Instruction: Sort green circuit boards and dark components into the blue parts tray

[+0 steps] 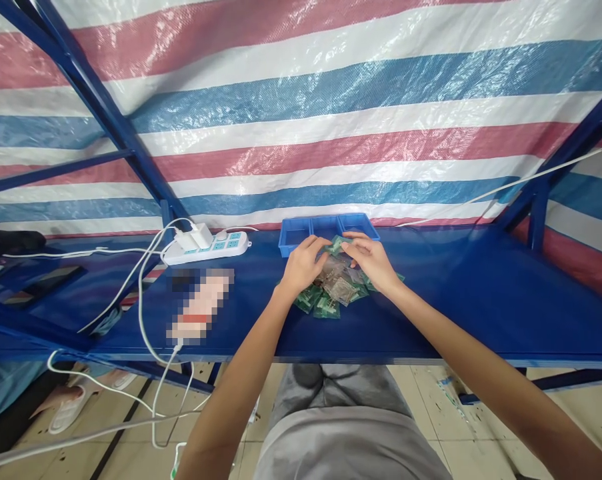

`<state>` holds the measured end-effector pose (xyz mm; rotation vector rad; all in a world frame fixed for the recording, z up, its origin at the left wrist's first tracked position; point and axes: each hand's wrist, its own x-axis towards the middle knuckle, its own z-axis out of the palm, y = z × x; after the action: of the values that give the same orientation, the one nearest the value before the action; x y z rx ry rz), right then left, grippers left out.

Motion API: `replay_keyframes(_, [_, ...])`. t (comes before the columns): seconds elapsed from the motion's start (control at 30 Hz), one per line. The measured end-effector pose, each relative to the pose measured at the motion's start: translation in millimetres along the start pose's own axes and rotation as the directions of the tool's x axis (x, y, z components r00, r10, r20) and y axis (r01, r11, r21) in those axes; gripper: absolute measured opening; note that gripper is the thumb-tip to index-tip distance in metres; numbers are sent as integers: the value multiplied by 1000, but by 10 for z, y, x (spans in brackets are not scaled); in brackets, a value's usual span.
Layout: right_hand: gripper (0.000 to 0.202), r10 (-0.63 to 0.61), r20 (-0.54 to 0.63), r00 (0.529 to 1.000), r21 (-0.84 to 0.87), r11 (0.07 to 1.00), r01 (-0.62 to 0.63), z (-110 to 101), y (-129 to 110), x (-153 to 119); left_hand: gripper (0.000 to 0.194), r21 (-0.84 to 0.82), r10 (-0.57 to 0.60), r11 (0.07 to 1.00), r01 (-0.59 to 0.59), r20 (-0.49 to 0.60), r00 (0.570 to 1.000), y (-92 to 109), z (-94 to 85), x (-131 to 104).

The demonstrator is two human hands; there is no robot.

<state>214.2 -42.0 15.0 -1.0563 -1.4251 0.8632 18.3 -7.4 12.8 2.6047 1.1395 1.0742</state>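
Note:
A pile of small clear bags with green contents (337,293) lies on the blue shelf (455,300) in front of me. My left hand (303,263) and my right hand (371,259) are raised just above the pile, both pinching one small green bag (337,245) between their fingertips. Right behind the hands stands a blue plastic tray (295,233) with three compartments; I cannot tell what is in them.
A white power strip (208,245) with plugged chargers and white cables (145,293) lies to the left. A blurred object (201,307) rests on the shelf beside it. A dark phone (51,283) lies far left. A striped tarp (301,120) forms the back wall. Sandals (75,403) sit on the floor.

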Motion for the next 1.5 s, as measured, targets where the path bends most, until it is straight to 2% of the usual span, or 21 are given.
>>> replay_keyframes(0.17, [32,-9,98,995,20,1000,7,-4,-79,-27,32,-23,-62,998,60,-52,997,-11,14,3])
replay_keyframes(0.27, [30,23,90,996,18,1000,-25,0,-56,-22,41,-70,-81,995,76,-71,994,0,-1,-1])
replay_keyframes(0.4, [37,12,64,998,60,998,-16,1,43,12,30,-71,17,997,-20,-38,999,49,-57,-9])
replay_keyframes(0.53, [38,-2,50,999,60,998,-1,-10,119,39,36,-69,73,995,-73,-11,997,74,-48,-8])
replay_keyframes(0.7, [30,-6,14,1000,-66,998,7,-8,141,37,24,-1,43,999,-43,-44,998,16,33,10])
replay_keyframes(0.83, [30,-41,2,999,-223,974,40,-4,128,34,23,-48,24,998,-29,-111,994,-16,45,15])
replay_keyframes(0.9, [33,-46,0,999,-262,964,45,-3,121,34,29,-99,-9,995,-3,-123,992,1,49,9])
replay_keyframes(0.97, [36,-60,-2,998,-273,960,57,-2,115,30,44,-151,-30,988,15,-95,995,40,67,-1])
replay_keyframes(1.07, [38,-101,13,995,-257,961,101,4,106,18,59,-181,14,983,-17,-15,1000,105,122,-17])
replay_keyframes(1.13, [37,-120,23,993,-224,967,122,8,94,10,55,-163,49,986,-46,13,999,123,156,-22])
replay_keyframes(1.33, [35,-95,69,993,-81,992,101,15,52,2,34,-114,66,991,-69,-24,998,46,161,-11])
replay_keyframes(1.5, [26,-83,16,996,-92,992,84,22,78,8,40,-112,17,993,-32,-132,991,50,154,-7])
